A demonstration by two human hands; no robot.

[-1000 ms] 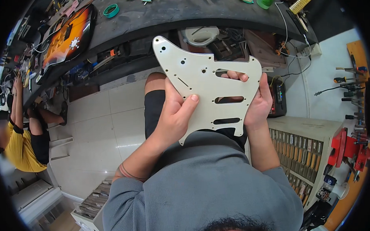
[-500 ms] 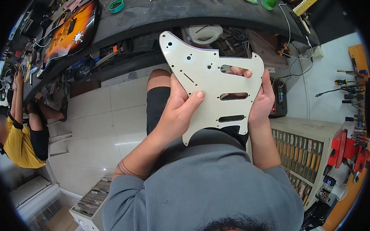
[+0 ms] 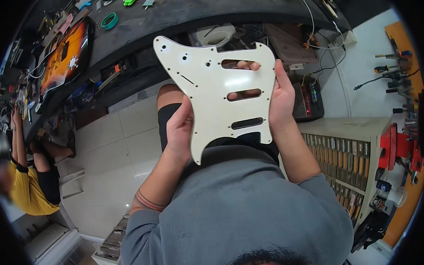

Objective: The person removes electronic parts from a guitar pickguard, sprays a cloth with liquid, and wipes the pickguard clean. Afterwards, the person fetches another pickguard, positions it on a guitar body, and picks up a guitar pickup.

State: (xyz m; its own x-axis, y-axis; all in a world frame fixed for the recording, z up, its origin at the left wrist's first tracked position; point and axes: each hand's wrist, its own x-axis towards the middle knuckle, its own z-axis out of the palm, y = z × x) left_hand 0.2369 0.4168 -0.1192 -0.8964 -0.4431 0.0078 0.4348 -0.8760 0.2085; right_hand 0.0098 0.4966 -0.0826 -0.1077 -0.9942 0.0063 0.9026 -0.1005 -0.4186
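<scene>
1. Your fingers point(image 3: 252, 65) were partly bent behind the white plate point(image 3: 225, 113). Your left hand point(image 3: 177, 129) and right hand point(image 3: 282, 99) had its two sides.
2. The plate was in front of your gray shirt point(image 3: 242, 201). It looked light and stiff, and its shine hinted it could slip.
3. Its pointy tip point(image 3: 197, 154) looked easy to snap, so the wide sides seemed best to hold.
4. The strips between the slots point(image 3: 247, 123) seemed weaker.
5. The tiny holes point(image 3: 184, 57) gave no grip.

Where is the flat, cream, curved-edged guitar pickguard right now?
In the head view, the pickguard is just above centre, held between the bare left hand and right hand, in front of the dark workbench.
</scene>
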